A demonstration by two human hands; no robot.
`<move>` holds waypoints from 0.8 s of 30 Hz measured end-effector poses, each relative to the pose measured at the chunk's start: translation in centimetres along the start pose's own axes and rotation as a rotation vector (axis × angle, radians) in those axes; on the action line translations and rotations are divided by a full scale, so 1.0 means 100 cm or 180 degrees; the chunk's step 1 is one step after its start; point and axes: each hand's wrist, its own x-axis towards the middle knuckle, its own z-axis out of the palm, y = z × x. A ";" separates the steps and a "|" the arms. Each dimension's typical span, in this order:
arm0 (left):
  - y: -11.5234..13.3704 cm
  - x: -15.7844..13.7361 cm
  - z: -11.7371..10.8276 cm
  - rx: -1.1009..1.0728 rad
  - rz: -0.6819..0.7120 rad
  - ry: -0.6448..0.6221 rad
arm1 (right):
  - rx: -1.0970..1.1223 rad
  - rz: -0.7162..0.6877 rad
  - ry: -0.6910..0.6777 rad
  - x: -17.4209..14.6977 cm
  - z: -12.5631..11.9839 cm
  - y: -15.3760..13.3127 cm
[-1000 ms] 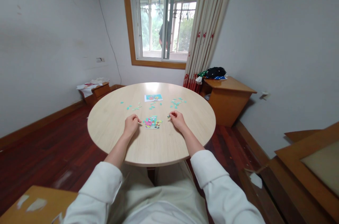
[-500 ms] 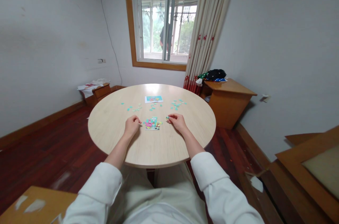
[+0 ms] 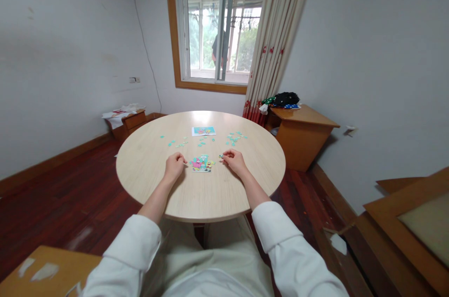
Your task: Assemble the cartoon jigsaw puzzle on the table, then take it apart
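The right-hand grip [image 3: 234, 160] was pinched closed on a small puzzle piece [image 3: 220, 157], just to the right of a partly assembled puzzle [image 3: 201, 164] on a round, pale wood tabletop [image 3: 203, 201]. The left-hand grip [image 3: 174, 166], its fingers curled inward, lay near the puzzle's left edge; whether it held anything could not be told. Loose pieces [image 3: 234, 138] were scattered farther back, near a printed picture sheet [image 3: 200, 132].

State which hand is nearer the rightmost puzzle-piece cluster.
Right: the right hand is just this side of that cluster; the left hand is farther, well to its left.
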 end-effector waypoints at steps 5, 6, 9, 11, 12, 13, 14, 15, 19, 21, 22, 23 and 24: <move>0.000 0.000 0.001 0.0001 -0.0052 -0.0072 | -0.0088 -0.0027 -0.0043 -0.001 0.000 -0.001; 0.000 0.000 0.001 0.0003 -0.0053 -0.0089 | -0.0059 -0.0007 -0.0059 -0.001 0.000 -0.001; 0.000 0.000 0.002 0.0015 -0.0041 -0.0124 | 0.0099 0.0027 -0.0110 -0.001 -0.001 0.000; -0.001 0.000 0.002 0.0022 -0.0027 -0.0141 | 0.0169 0.0031 -0.0134 -0.001 -0.001 0.001; -0.001 0.000 0.002 0.0025 -0.0020 -0.0147 | 0.0179 0.0033 -0.0138 -0.001 -0.001 0.001; -0.002 0.000 0.002 0.0030 -0.0014 -0.0153 | 0.0176 0.0035 -0.0136 -0.001 -0.001 0.001; -0.002 0.000 0.002 0.0037 -0.0008 -0.0157 | 0.0161 0.0037 -0.0126 -0.001 -0.001 0.001; -0.003 0.000 0.002 0.0046 -0.0003 -0.0161 | 0.0131 0.0032 -0.0109 0.000 -0.001 0.002; -0.003 0.000 0.002 0.0113 0.0005 -0.0185 | -0.0150 -0.0138 0.0033 0.001 -0.003 0.001; -0.003 0.000 0.003 0.0168 0.0007 -0.0209 | -0.0316 -0.0300 0.0103 0.001 -0.004 0.000; -0.004 0.000 0.002 0.0203 0.0007 -0.0225 | -0.0376 -0.0353 0.0112 0.001 -0.005 0.000; -0.004 0.000 0.002 0.0243 0.0008 -0.0245 | -0.0415 -0.0369 0.0103 0.001 -0.005 -0.001; -0.004 0.000 0.002 0.0287 0.0007 -0.0265 | -0.0436 -0.0350 0.0082 0.001 -0.005 -0.002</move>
